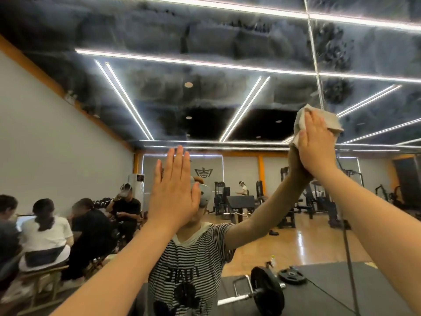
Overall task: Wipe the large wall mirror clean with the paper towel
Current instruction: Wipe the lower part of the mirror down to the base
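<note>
The large wall mirror (227, 106) fills the view and reflects a gym, its ceiling lights and my own figure. My right hand (316, 144) is raised high at the right, fingers straight, pressing a crumpled grey-white paper towel (331, 120) flat against the glass near a vertical mirror seam (315, 58). My left hand (174, 190) is lower and nearer the middle, palm flat and fingers straight against the mirror, holding nothing. The towel sticks out above and to the right of my right hand's fingers.
The mirror reflects several seated people (47, 229) at the lower left and weight machines (296, 201) at the back. A barbell with a black plate (267, 290) and a loose plate (292, 275) appear at the lower right on a dark mat.
</note>
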Available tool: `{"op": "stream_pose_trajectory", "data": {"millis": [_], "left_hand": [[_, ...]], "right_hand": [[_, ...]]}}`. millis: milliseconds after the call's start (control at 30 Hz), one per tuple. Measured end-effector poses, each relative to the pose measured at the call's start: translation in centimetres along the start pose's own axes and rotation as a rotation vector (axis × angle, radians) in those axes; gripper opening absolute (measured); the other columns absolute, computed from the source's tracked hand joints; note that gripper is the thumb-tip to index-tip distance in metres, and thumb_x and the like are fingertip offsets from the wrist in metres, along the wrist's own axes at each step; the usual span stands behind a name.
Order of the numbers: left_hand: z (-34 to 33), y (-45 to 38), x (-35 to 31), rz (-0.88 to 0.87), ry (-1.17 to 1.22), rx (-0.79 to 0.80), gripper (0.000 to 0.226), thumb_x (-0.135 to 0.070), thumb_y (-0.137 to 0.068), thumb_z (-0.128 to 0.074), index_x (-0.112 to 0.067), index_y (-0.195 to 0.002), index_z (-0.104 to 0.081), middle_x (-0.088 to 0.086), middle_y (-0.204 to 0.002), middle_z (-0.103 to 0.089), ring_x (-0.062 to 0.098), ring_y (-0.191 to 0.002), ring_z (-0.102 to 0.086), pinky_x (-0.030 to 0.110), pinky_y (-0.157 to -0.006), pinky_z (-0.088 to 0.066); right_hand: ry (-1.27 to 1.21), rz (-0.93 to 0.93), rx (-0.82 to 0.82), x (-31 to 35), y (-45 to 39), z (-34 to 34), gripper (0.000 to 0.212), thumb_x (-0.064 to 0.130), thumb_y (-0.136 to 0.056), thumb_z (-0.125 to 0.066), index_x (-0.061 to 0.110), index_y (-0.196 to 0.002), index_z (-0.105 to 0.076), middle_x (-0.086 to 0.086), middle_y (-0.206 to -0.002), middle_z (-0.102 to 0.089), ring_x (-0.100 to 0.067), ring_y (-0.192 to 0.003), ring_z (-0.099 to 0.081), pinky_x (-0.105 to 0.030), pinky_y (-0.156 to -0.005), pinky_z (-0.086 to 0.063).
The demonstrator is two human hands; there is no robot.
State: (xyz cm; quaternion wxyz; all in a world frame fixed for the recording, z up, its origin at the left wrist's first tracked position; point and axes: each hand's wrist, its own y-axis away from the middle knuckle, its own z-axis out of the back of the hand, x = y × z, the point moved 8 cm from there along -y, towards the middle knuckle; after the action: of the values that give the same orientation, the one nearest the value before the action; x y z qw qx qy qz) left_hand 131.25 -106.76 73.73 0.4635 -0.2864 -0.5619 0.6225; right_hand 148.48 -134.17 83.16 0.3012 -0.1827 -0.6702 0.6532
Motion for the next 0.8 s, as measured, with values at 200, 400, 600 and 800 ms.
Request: {"op": "stream_pose_trajectory", "data": {"millis": [200, 400, 600, 800], "left_hand": [[0.3, 0.0, -0.2, 0.009, 0.023, 0.057, 0.073, -0.043, -0.091, -0.014, -0.006, -0.153, -0.009, 0.014, -0.161, -0.006, 0.025, -0.148, 0.002, 0.044, -0.117, 0.001], [2.2, 0.7, -1.0, -0.006, 0.088, 0.155, 0.07, -0.038, -0.101, -0.032, -0.01, -0.154, 0.005, 0.01, -0.161, 0.012, 0.024, -0.148, 0.015, 0.04, -0.114, 0.017], [2.2, 11.3, -0.7, -0.122, 0.101, 0.141, 0.072, -0.037, -0.085, -0.036, -0.001, -0.147, -0.028, 0.021, -0.154, -0.028, 0.029, -0.144, -0.015, 0.04, -0.118, 0.006], [0.0, 16.1, 1.2, -0.119, 0.048, 0.215, 0.072, -0.034, -0.085, -0.037, 0.002, -0.146, -0.028, 0.022, -0.154, -0.026, 0.034, -0.144, -0.017, 0.041, -0.12, 0.005]], "right_hand": [[-0.013, -0.038, 0.037, -1.1, 7.6, 0.0, 0.059, 0.034, -0.098, -0.017, 0.012, -0.153, -0.023, -0.012, -0.158, -0.025, -0.026, -0.146, -0.022, -0.05, -0.118, -0.021], [0.045, -0.122, 0.151, -2.3, 16.1, -0.7, 0.063, 0.041, -0.097, -0.012, 0.013, -0.154, -0.02, -0.01, -0.159, -0.023, -0.025, -0.147, -0.017, -0.046, -0.117, -0.013], [-0.004, -0.096, 0.234, -2.4, 15.8, 0.1, 0.056, 0.031, -0.102, -0.029, 0.014, -0.154, -0.019, -0.006, -0.16, -0.018, -0.024, -0.147, -0.017, -0.043, -0.119, -0.018], [0.025, -0.165, 0.164, -1.6, 16.2, -0.2, 0.058, 0.019, -0.1, -0.037, 0.009, -0.154, -0.018, -0.011, -0.159, -0.017, -0.03, -0.145, -0.018, -0.049, -0.119, -0.018]]}}
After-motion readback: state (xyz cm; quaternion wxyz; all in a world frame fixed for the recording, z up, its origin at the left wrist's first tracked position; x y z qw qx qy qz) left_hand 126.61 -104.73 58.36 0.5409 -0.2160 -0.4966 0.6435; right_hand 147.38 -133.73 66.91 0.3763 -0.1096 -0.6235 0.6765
